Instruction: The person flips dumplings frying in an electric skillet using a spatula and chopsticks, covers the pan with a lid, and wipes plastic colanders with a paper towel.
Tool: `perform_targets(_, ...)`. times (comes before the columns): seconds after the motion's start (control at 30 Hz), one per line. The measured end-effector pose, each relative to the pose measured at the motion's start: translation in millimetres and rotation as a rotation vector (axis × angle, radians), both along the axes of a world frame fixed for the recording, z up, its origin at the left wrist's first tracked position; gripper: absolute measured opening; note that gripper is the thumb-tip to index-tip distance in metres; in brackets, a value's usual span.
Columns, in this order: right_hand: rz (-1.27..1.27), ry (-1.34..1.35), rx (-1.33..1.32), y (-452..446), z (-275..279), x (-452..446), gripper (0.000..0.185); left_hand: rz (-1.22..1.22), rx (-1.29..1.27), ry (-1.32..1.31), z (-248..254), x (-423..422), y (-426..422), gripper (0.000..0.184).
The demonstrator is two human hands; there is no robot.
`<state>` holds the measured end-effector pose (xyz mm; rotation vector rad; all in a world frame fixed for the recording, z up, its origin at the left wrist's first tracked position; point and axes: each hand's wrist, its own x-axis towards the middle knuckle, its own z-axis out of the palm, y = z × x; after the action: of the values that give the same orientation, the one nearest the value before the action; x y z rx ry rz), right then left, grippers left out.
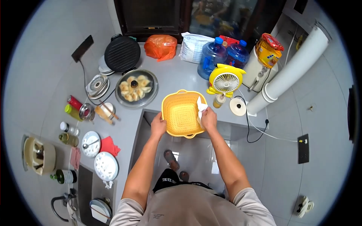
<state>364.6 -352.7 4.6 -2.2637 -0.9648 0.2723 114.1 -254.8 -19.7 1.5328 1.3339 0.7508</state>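
Observation:
A yellow plastic colander basket with a perforated bottom is held out in front of me at the counter's front edge; nothing shows inside it except a white piece at its right wall. My left hand is closed on the basket's left rim. At the opposite side, my right hand pinches a crumpled white paper towel or cloth against the right wall. Its fingertips are partly hidden by the white piece.
Left of the basket sits a lidded pan of dumplings, with a black griddle behind. A yellow fan, a small jar and water jugs stand right. Plates and a sink lie lower left.

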Motion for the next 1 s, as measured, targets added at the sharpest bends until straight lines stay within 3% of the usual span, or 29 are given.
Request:
perform_targets(0.13,-0.027,-0.016,-0.017,74,-19,47,0.017,-0.079,-0.072,-0.014,-13,49,68,0.05)
perform_targets(0.2,-0.027,-0.028,-0.038,101,-47,66,0.017,-0.051,-0.1,-0.21,-46,65,94,0.052)
perform_targets(0.23,-0.019,-0.068,-0.023,117,-61,77,0.018,-0.144,-0.058,-0.112,-66,71,117,0.052)
perform_targets(0.33,-0.048,-0.09,-0.083,152,-63,86,0.016,-0.16,-0.091,-0.18,-45,88,138,0.052)
perform_targets(0.37,-0.004,-0.184,-0.18,161,-51,83,0.016,-0.202,-0.136,-0.247,-32,90,144,0.052)
perform_targets(0.4,0.01,-0.179,-0.179,172,-50,80,0.016,-0.188,-0.134,-0.241,-50,90,155,0.052)
perform_targets(0.47,0.054,-0.604,0.184,202,-46,76,0.019,-0.103,0.198,0.087,-81,91,180,0.052)
perform_targets(0.53,0.131,-0.573,0.295,238,-22,65,0.021,-0.058,0.209,0.068,-53,80,198,0.049)
perform_targets(0.6,0.244,-0.277,0.203,282,-8,55,0.021,-0.009,0.231,0.092,-17,67,227,0.047)
perform_targets(0.73,0.39,-0.133,0.206,359,27,19,0.014,0.156,0.331,0.112,39,32,276,0.045)
perform_targets(0.8,0.436,-0.126,0.25,391,27,2,0.014,0.205,0.277,0.066,68,12,294,0.044)
perform_targets(1.0,0.536,-0.1,0.347,484,52,-51,0.015,0.374,0.458,0.106,96,-66,391,0.043)
